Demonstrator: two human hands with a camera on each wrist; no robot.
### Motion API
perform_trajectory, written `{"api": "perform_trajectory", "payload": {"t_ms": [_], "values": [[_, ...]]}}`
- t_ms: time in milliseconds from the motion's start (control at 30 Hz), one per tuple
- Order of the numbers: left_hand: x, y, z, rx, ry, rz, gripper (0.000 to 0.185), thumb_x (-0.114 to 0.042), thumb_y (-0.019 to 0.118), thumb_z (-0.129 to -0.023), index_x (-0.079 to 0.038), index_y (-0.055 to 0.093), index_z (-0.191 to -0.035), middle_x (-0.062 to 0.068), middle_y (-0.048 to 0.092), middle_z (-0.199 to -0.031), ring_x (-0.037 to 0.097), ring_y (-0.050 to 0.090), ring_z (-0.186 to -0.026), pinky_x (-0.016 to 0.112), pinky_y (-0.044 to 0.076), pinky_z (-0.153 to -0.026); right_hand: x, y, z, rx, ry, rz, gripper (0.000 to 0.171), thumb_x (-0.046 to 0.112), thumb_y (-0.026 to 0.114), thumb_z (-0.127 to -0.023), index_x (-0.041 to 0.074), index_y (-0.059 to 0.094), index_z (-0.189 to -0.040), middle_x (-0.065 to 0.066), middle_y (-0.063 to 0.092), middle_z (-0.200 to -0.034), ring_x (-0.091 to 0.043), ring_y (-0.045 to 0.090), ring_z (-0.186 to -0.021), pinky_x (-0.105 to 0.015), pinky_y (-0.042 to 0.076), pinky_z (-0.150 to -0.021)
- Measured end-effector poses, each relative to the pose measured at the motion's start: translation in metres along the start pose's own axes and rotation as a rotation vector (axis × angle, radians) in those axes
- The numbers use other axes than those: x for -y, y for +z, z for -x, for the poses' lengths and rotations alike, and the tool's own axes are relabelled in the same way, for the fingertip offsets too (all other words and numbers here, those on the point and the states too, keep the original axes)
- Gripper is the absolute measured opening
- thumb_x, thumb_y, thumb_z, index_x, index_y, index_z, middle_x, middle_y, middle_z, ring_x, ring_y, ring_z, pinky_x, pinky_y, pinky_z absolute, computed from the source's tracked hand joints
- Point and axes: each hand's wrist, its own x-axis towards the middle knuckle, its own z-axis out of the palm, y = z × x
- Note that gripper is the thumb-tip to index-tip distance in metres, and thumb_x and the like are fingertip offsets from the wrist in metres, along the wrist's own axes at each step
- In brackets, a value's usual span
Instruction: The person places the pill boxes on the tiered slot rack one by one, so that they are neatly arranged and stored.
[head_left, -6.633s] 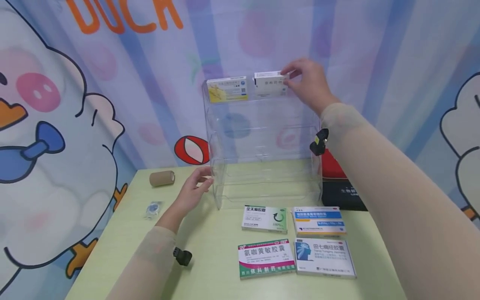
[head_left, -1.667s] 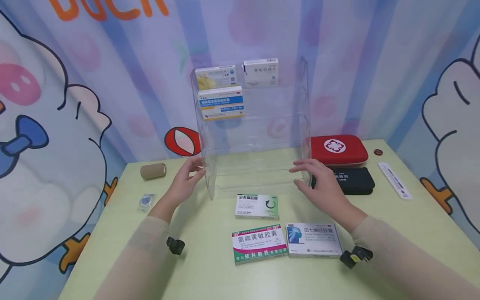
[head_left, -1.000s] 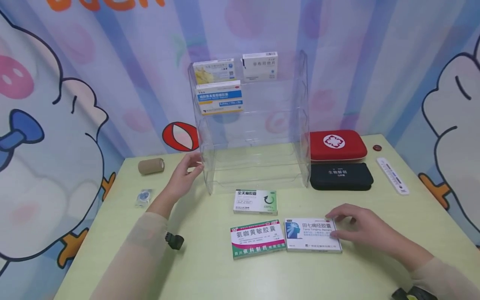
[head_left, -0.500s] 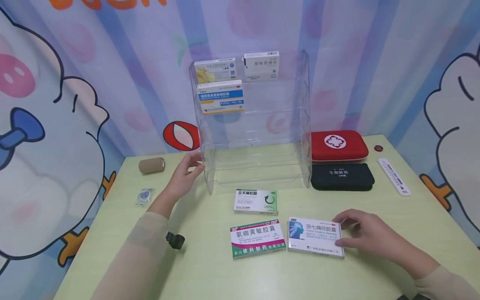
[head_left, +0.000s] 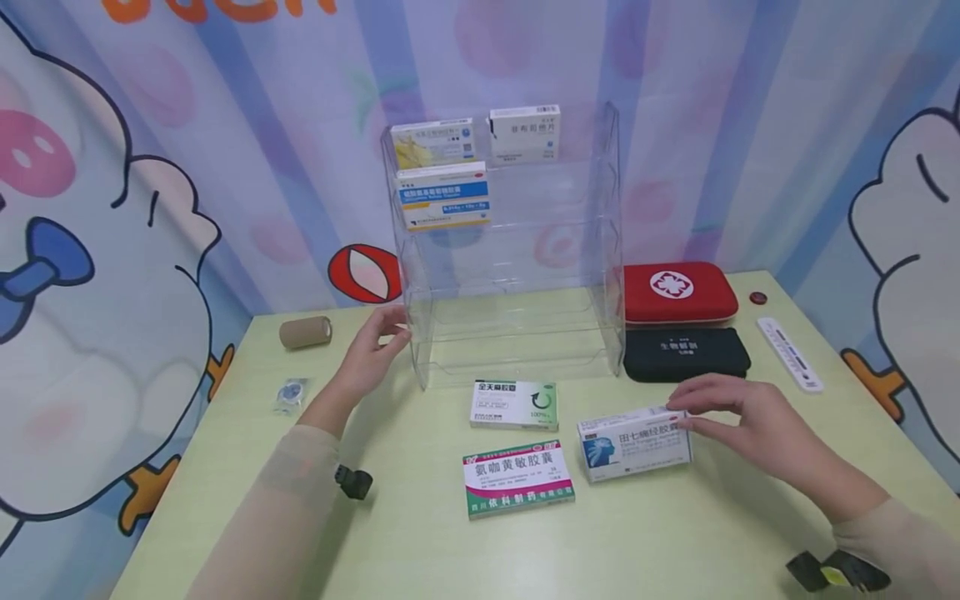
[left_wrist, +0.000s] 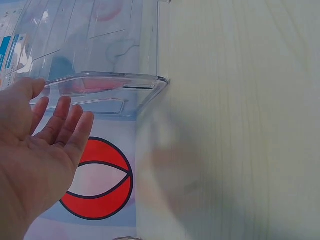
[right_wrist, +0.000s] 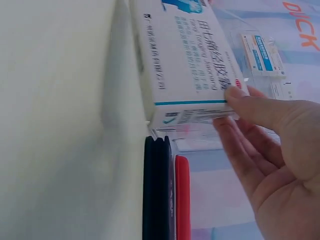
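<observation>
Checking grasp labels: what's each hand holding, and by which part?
Right hand pinches the white medicine box by its right end, tilted up on edge. Left hand holds nothing; open beside the clear rack.

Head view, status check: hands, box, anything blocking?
Right hand pinches white box, one edge lifted. Left hand open against clear rack. Green box lies between box and rack.

Open tabletop [head_left: 675, 533] is left in front of the rack [head_left: 517, 333], broken by two flat boxes [head_left: 514, 404] [head_left: 518, 483]. The rack's lower tiers are unfilled; its top left tiers are taken by boxes [head_left: 442, 193]. The right side is blocked by two pouches [head_left: 685, 353] (stacked side by side).
</observation>
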Motion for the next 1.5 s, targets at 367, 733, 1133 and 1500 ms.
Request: {"api": "perform_trajectory", "payload": {"t_ms": [367,733,1133,1500], "values": [[0.000,0.000,0.000,0.001,0.005,0.004,0.046,-0.021,0.056,-0.108,-0.010,0.042,-0.150,0.015,0.050,-0.151,0.034,0.048,-0.137,0.057,0.039,-0.118,0.023,-0.025,-0.063,-0.369,-0.190,-0.040,0.032,0.010,0.083,-0.087,0.021,0.078,-0.117,0.001,0.071,-0.124,-0.005,0.060,-0.110,0.000,0.046,-0.079],[0.004,0.004,0.001,0.005,0.035,0.004,0.044,-0.016,0.056,-0.107,-0.004,0.044,-0.147,0.020,0.053,-0.144,0.038,0.051,-0.132,0.057,0.041,-0.115,0.081,-0.068,-0.158,-0.506,-0.194,-0.151,0.029,0.026,0.075,-0.095,0.019,0.077,-0.123,0.007,0.068,-0.128,-0.009,0.060,-0.122,-0.019,0.052,-0.100],[0.002,-0.002,0.000,0.001,0.075,-0.015,0.043,-0.013,0.055,-0.107,0.002,0.043,-0.146,0.025,0.053,-0.143,0.040,0.052,-0.130,0.058,0.042,-0.111,0.113,-0.084,-0.239,-0.659,-0.205,-0.242,0.024,0.015,0.076,-0.095,0.009,0.077,-0.118,-0.001,0.069,-0.129,-0.010,0.064,-0.116,-0.023,0.052,-0.104],[-0.038,-0.002,0.018,0.016,0.064,0.007,0.042,-0.004,0.053,-0.106,0.010,0.041,-0.144,0.032,0.050,-0.141,0.047,0.050,-0.130,0.060,0.040,-0.112,0.115,-0.082,-0.260,-0.592,-0.196,-0.166,0.022,0.012,0.074,-0.095,0.008,0.077,-0.117,-0.002,0.068,-0.130,-0.012,0.065,-0.119,-0.020,0.051,-0.104]]}}
